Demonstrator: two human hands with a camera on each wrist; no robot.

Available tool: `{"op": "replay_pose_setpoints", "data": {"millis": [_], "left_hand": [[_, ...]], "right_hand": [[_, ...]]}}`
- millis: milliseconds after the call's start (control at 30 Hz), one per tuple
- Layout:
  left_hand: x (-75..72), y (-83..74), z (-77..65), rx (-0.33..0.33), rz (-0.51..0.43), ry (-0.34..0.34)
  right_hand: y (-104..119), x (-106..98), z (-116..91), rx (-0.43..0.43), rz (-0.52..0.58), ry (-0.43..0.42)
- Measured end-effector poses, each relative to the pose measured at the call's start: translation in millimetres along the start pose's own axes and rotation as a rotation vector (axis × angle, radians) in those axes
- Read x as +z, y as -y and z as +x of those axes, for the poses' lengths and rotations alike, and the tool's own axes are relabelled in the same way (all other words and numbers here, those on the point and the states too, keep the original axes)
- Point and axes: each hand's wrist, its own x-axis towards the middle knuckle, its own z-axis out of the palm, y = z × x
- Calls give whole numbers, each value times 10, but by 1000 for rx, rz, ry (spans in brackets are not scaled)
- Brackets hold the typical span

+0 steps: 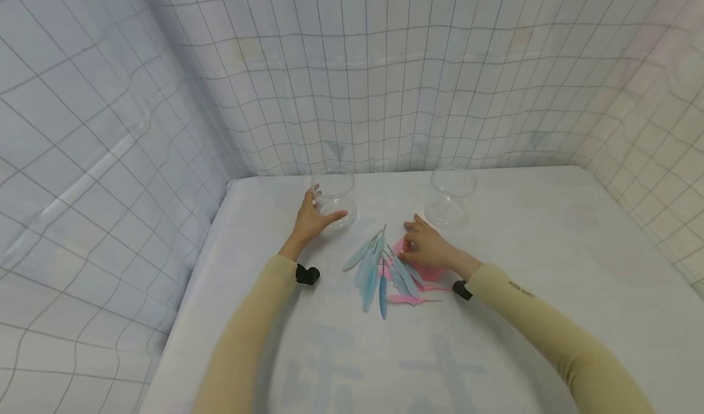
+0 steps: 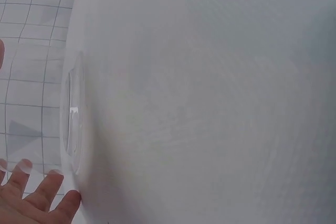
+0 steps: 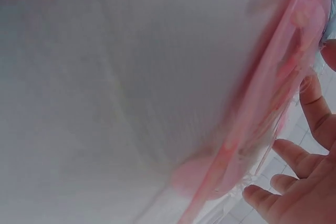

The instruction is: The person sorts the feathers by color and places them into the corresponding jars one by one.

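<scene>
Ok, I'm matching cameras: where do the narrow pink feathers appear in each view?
Head: narrow pink feathers just right of centre, by the right hand.
Left wrist: not in it.
Right wrist: right half, slanting from top right towards lower centre.
Shared landmark: white cloth with grey grid, all three.

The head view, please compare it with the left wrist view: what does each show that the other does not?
Only the head view: the right hand at a pile of blue feathers and pink feathers, the right clear container, and both sleeves.

Only the left wrist view: a close side look at the base of the left clear container, with fingertips seen near.

Both share: the left hand at that container, the white tabletop and the gridded cloth.
</scene>
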Motion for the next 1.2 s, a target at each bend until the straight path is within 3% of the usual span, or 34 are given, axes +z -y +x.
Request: {"op": "replay_pose_setpoints", "data": {"millis": [300, 533, 700, 967, 1200], "left_hand": [[-8, -1, -2, -3, -11, 10], [-22, -7, -1, -8, -20, 16], [-22, -8, -3, -5, -17, 16], [-13, 20, -14, 8, 5, 24], [-18, 16, -9, 23, 10, 28]], "right_hand": [[21, 29, 63, 19, -117, 21], [90, 28, 77, 186, -44, 52], [76, 36, 76, 208, -27, 35], [-7, -1, 73, 120, 84, -18], [56, -143, 100, 178, 311, -19]]}}
